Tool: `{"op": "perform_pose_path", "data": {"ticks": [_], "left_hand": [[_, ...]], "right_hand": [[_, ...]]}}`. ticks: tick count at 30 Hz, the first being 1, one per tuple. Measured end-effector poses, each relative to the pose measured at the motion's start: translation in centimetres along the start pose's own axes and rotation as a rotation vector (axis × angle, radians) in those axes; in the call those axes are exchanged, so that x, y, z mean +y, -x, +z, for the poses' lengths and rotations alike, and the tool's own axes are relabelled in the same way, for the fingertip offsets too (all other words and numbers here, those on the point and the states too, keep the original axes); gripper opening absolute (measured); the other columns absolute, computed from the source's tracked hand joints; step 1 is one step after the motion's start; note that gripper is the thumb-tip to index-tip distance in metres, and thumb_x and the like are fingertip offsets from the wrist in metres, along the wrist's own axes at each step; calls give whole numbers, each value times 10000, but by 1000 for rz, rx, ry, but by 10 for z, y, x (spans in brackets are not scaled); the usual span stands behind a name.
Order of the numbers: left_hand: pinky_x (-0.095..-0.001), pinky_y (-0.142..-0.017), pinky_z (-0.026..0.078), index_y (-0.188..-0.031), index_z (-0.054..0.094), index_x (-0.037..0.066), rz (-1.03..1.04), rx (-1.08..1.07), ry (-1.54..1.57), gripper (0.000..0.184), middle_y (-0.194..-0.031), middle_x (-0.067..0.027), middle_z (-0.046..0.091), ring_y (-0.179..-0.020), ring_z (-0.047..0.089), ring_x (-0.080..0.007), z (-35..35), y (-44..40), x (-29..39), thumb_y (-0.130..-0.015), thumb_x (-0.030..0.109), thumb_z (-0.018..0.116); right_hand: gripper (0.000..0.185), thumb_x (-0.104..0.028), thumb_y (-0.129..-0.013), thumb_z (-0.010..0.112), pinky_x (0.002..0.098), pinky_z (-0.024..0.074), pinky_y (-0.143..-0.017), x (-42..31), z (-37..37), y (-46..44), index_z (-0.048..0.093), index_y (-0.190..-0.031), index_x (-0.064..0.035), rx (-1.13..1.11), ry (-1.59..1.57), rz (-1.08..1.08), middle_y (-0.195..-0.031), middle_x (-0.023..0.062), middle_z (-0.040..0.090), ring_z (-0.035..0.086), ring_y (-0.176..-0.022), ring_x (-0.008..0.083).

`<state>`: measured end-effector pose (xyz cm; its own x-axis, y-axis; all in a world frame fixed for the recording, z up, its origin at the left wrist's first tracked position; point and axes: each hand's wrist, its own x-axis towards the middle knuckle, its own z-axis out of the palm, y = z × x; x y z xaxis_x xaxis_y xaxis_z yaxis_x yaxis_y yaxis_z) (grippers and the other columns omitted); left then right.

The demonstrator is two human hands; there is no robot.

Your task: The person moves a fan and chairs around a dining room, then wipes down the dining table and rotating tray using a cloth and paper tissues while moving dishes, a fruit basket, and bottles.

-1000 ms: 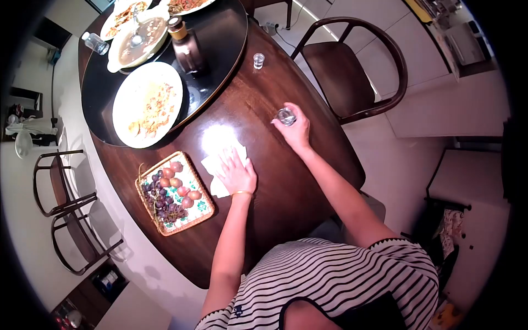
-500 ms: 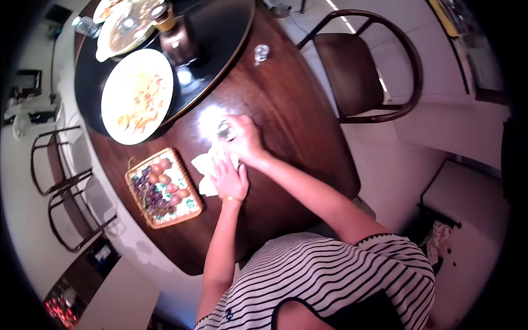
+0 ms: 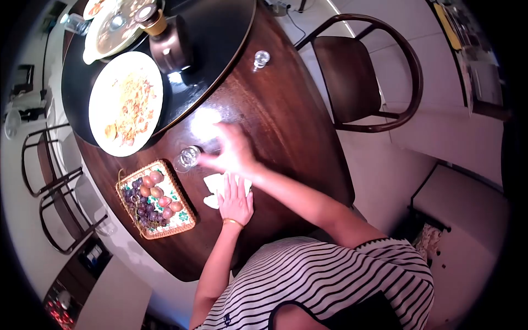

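A small clear glass (image 3: 190, 156) stands on the dark wooden table between the fruit tray and my right hand. My right hand (image 3: 235, 152) hovers just beside the glass, thumb and fingers apart, slightly blurred, with nothing in it. Flat on a folded white cloth (image 3: 213, 201) rests my left hand (image 3: 236, 206), its fingers stretched out over the cloth. A thin bracelet circles the left wrist. The cloth lies on the tabletop and is partly covered by that hand.
To the left sits a wicker-edged tray (image 3: 190, 223) with grapes and round reddish fruits. A black turntable (image 3: 212, 41) carries a white plate (image 3: 99, 104) of food, a bowl (image 3: 91, 55) and a dark jug (image 3: 170, 49). Another small glass (image 3: 262, 59) stands near the chair (image 3: 349, 77).
The glass was in my right hand and now stands on the table to the left, released. My right hand has opened. The left hand and cloth appear slightly lower in view.
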<state>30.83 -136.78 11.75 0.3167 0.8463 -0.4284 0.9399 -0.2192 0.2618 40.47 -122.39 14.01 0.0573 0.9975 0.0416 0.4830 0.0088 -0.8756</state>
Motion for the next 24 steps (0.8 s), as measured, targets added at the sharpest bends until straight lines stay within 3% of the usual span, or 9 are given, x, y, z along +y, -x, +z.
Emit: {"op": "perform_pose_path", "data": {"ticks": [2,4,7,10,12,14,16,20,24], "left_hand": [[-610,-1047,202,-1402,316,17,-102,78,44,602,-1491,-190,238,-1408,135,-351,-6,-29,14,-924,374,402],[-611,-1045,202,-1415,285,9,-235,159,141,621,-1504,-201,200,-1414,114,-350,-24,-74,34,-931,385,385],[-610,-1045,206,-1422,259,-6,-416,404,203,653,-1504,-222,180,-1415,98,-357,-34,-150,45,-935,417,362],[-602,-1053,198,-1425,248,-11,-499,630,213,674,-1495,-232,200,-1409,112,-371,-55,-205,43,-933,437,358],[-595,-1059,191,-1424,247,-13,-527,631,189,690,-1484,-241,219,-1399,138,-384,-62,-223,42,-927,451,366],[-589,-1063,190,-1421,252,-15,-589,532,162,711,-1475,-249,233,-1392,157,-393,-66,-229,43,-916,469,381],[-586,-1061,194,-1404,281,-20,-579,585,91,713,-1451,-255,273,-1374,200,-394,-70,-239,47,-909,483,388],[-549,-1048,250,-1352,380,-8,-390,345,125,686,-1381,-234,391,-1275,378,-389,-106,-298,70,-904,512,362],[-448,-1077,273,-1402,270,-37,-205,580,146,715,-1437,-253,304,-1283,379,-396,-113,-378,97,-918,484,343]], "right_hand": [[598,-239,-583,844,348,485,-742,45,-31,-21,576,-1091,-71,302,35,68,-965,84,617,591,-836,228],[649,-253,-595,843,352,490,-736,68,-70,-55,553,-1140,-52,458,217,92,-1000,99,609,588,-841,222],[814,-281,-590,835,425,448,-894,86,-88,-96,453,-1265,-34,375,331,114,-1120,148,562,543,-1032,326],[813,-302,-580,841,423,447,-897,88,-83,-125,470,-1251,-32,358,407,77,-1143,155,570,534,-1039,340],[489,-246,-599,821,399,475,-813,90,-83,-136,634,-1017,-75,353,348,63,-957,98,650,574,-919,311],[328,-197,-611,802,391,480,-770,94,-86,-140,673,-888,-79,319,318,48,-883,71,660,585,-857,293],[303,-186,-615,796,390,478,-764,99,-94,-139,676,-870,-76,328,266,25,-881,70,660,585,-847,290],[288,-151,-611,794,381,468,-767,103,-127,-128,675,-860,-68,380,209,-86,-876,68,662,590,-819,284],[305,-110,-592,805,374,465,-763,109,-175,-115,668,-859,-49,416,262,-96,-878,73,665,589,-819,283]]}}
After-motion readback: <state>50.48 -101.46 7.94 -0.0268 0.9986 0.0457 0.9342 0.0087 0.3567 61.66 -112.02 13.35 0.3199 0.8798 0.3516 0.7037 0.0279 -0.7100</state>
